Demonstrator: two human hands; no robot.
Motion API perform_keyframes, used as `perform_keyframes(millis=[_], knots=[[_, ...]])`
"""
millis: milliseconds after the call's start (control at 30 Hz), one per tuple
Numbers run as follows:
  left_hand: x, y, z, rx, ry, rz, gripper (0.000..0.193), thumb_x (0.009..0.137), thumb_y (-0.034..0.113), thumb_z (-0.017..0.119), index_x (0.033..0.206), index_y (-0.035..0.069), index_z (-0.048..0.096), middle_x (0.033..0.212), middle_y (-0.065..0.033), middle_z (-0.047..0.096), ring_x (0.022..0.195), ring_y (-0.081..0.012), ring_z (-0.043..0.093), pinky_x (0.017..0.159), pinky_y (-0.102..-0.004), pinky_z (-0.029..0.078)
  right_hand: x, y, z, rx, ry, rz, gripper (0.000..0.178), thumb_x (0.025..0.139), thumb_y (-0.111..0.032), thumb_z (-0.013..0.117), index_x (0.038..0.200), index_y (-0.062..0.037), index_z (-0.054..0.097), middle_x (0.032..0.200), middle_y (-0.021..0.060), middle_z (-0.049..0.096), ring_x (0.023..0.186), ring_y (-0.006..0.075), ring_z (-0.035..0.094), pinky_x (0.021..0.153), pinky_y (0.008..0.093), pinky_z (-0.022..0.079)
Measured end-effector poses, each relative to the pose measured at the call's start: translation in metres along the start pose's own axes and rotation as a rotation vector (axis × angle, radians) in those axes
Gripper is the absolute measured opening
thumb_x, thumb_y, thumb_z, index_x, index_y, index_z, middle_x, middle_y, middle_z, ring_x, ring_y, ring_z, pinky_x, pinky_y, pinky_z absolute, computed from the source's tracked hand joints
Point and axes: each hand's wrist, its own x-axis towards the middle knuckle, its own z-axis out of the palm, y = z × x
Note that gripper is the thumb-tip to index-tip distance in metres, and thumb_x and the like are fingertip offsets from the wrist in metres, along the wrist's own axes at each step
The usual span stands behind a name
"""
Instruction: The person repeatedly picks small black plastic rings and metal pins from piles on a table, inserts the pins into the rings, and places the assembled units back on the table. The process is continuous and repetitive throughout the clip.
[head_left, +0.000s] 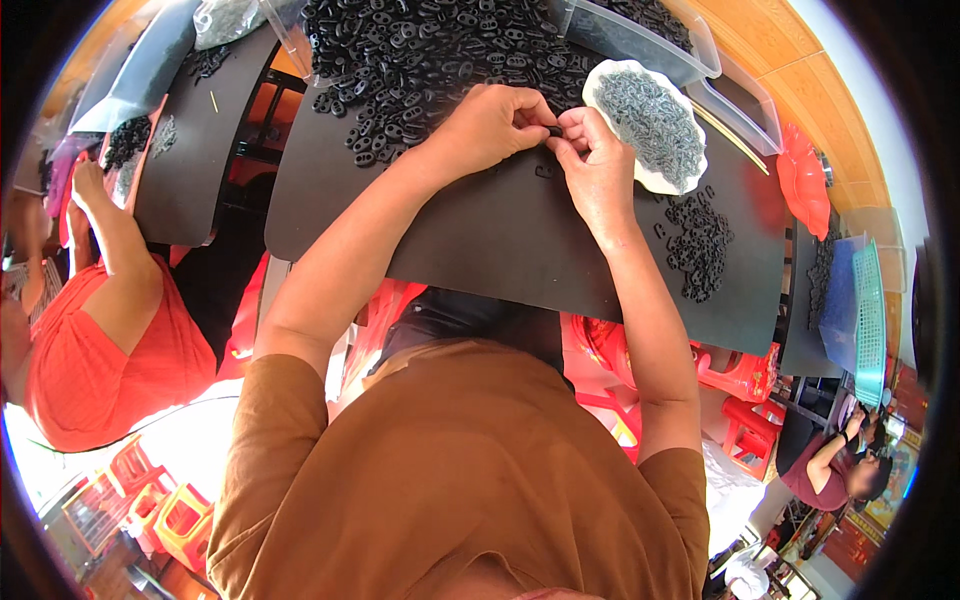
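Toward the worktop's [480,235] far edge lies a heap of black parts [400,70]. At its near side, the left hand [490,128] pinches a small black piece [554,131], held at the fingertips between it and the right hand [600,165], also pinching. A white bowl [655,181] stands just beside; black clips [697,250] lie toward the right edge.

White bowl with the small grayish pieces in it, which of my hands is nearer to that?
Right: your right hand is just left of the white bowl, close by its rim; your left hand is farther left.
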Motion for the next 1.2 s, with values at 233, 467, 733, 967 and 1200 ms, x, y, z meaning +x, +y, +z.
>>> perform_keyframes(millis=[233,467,733,967,1200], knots=[[-0.002,0.005,0.002,0.12,0.003,0.047,0.012,0.082,0.005,0.068,0.093,0.002,0.071,0.081,-0.0096,0.071,0.074,-0.0166,0.068,0.07,-0.0294,0.054,-0.002,-0.004,-0.006,-0.147,-0.049,-0.093,0.021,0.08,0.005,0.066,0.098,-0.0026,0.06,0.084,0.0148,0.069,0.074,0.0338,0.067,0.068,0.0383,0.053],[-0.001,0.004,0.006,0.176,0.018,0.158,0.013,0.079,0.003,0.068,0.091,0.001,0.071,0.081,-0.0126,0.07,0.074,-0.0227,0.069,0.068,-0.0317,0.054,-0.002,-0.003,-0.009,-0.238,-0.048,-0.189,0.019,0.08,0.005,0.065,0.098,-0.0008,0.061,0.087,0.0167,0.069,0.08,0.0355,0.067,0.07,0.0408,0.052],[0.0,0.004,0.01,0.204,0.036,0.238,0.012,0.078,0.002,0.069,0.09,0.001,0.071,0.083,-0.0128,0.069,0.075,-0.0242,0.069,0.067,-0.0325,0.054,-0.001,-0.008,-0.014,-0.191,-0.059,-0.073,0.016,0.078,0.003,0.068,0.093,-0.0009,0.065,0.089,0.0157,0.07,0.08,0.0327,0.069,0.07,0.0392,0.053],[0.0,0.001,0.01,0.216,0.03,0.271,0.011,0.079,0.002,0.069,0.089,0.001,0.071,0.083,-0.0126,0.069,0.076,-0.0249,0.069,0.068,-0.0327,0.053,-0.002,-0.008,-0.014,-0.234,-0.042,-0.047,0.017,0.078,0.001,0.07,0.09,-0.0062,0.062,0.081,0.0105,0.071,0.074,0.0309,0.069,0.064,0.0384,0.052],[-0.001,0.004,0.008,0.204,0.007,0.245,0.009,0.079,0.002,0.07,0.088,0.0,0.07,0.083,-0.012,0.068,0.076,-0.0255,0.068,0.069,-0.0337,0.053,-0.003,-0.01,-0.013,-0.249,-0.021,-0.084,0.017,0.076,0.001,0.07,0.084,-0.0071,0.057,0.076,0.0095,0.068,0.072,0.0314,0.067,0.06,0.0399,0.05]])
